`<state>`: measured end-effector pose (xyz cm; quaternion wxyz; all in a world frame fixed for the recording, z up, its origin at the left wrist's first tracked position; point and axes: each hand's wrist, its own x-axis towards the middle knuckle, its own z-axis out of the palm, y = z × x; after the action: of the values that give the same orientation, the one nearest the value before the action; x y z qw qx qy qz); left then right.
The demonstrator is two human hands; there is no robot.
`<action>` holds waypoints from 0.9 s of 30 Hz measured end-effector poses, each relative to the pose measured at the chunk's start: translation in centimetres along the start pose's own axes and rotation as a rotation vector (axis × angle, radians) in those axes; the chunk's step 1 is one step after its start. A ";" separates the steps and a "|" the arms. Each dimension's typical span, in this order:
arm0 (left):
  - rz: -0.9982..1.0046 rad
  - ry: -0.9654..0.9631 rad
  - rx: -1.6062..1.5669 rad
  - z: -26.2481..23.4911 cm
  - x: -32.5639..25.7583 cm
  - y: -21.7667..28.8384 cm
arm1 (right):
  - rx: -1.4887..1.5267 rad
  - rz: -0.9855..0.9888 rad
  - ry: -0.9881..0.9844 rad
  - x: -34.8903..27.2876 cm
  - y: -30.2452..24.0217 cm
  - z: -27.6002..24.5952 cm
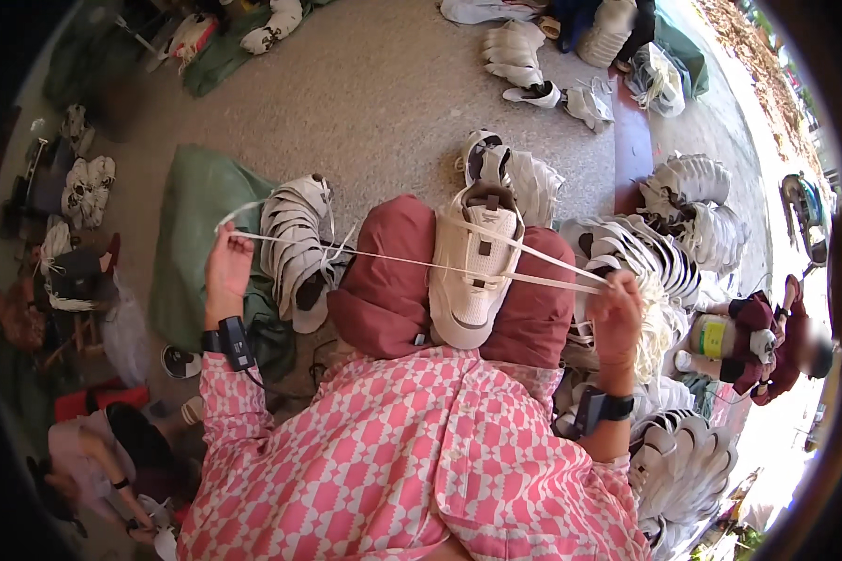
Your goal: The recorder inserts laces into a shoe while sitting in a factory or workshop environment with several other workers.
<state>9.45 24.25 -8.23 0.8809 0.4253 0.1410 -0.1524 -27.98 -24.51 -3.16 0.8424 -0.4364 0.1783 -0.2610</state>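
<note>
A cream sneaker [470, 299] rests between my knees, toe toward me, with a pale shoelace [384, 254] threaded through its front. My left hand [228, 265] is out to the left, fingers pinched on one end of the lace, whose tip curls up above it. On the right, my right hand [617, 304] grips lace strands that run across the shoe's tongue and lower eyelets. The lace is stretched nearly straight from the shoe to each hand. Both hands are apart from the shoe itself.
A nested row of shoe uppers [297, 229] lies left of my knee by a green sack [210, 201]. More stacked uppers [636, 248] and a bundle of loose laces [660, 323] lie at right. Other people sit nearby, one at lower left [98, 449], one at right [767, 346].
</note>
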 end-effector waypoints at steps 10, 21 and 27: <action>0.150 0.137 0.030 -3.8 -0.1 7.2 | -1.474 0.186 0.654 -2.4 -6.0 -9.8; 0.595 -0.932 1.307 16.3 -5.6 -11.1 | -0.765 0.503 -0.309 2.2 4.7 11.9; 0.453 -1.118 1.505 18.3 -8.7 -15.3 | -0.856 0.478 -0.268 2.3 6.7 12.7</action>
<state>-2.24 1.99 -4.83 0.3258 0.7618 -0.5191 -0.2099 -17.57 -14.51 -1.80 0.6396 -0.7193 0.2543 0.0939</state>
